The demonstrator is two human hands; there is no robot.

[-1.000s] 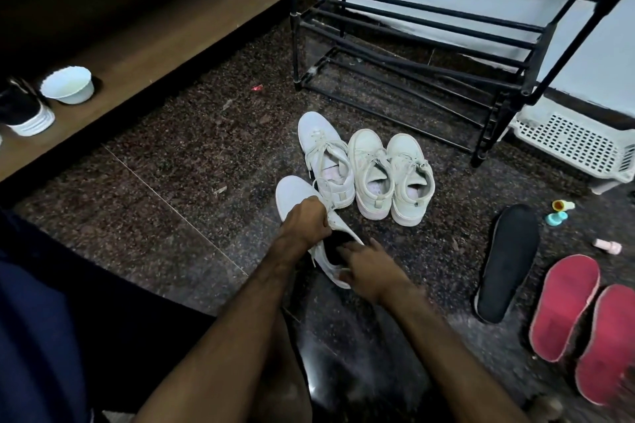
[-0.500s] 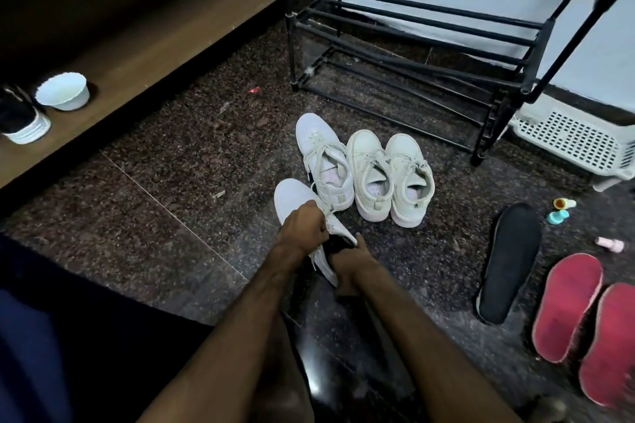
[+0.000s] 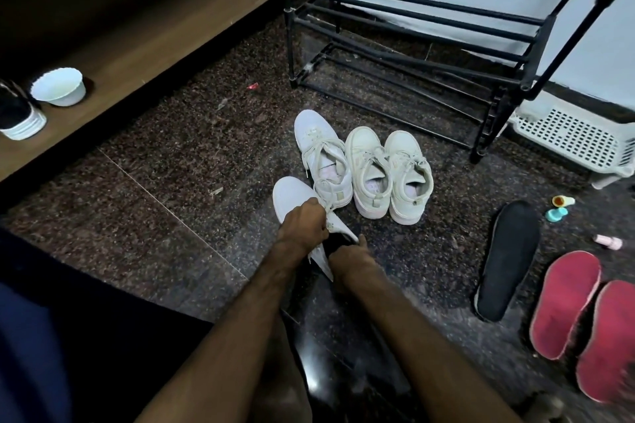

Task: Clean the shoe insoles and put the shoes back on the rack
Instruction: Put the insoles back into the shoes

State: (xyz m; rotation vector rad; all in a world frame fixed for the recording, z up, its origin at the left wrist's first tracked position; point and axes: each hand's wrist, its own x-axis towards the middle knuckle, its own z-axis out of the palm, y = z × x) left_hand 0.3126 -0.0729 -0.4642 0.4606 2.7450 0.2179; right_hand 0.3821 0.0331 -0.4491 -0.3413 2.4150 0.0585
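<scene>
The shoe [image 3: 292,194], smooth white with a rounded toe, lies on the speckled dark stone floor [image 3: 171,165], toe pointing away. The left hand [image 3: 304,223] has its fingers curled tight round the tongue and laces. The right hand [image 3: 347,259] reaches into the dark opening at the heel, thumb up by the collar. Its fingers are hidden inside, so I cannot tell whether they grip anything.

Just beyond the shoe stand three sneakers [image 3: 367,172], pale and laced, side by side and touching. To the right a flat black insole [image 3: 508,261] lies on the floor. Nearer the edge are two red insoles [image 3: 563,302] with pale rims.

The rack [image 3: 412,27], made of thin black bars, stands behind by the wall, with a white perforated plastic basket [image 3: 577,144] beside it. A fluted white bowl [image 3: 58,86] sits on a wooden ledge [image 3: 144,38] at the left.
</scene>
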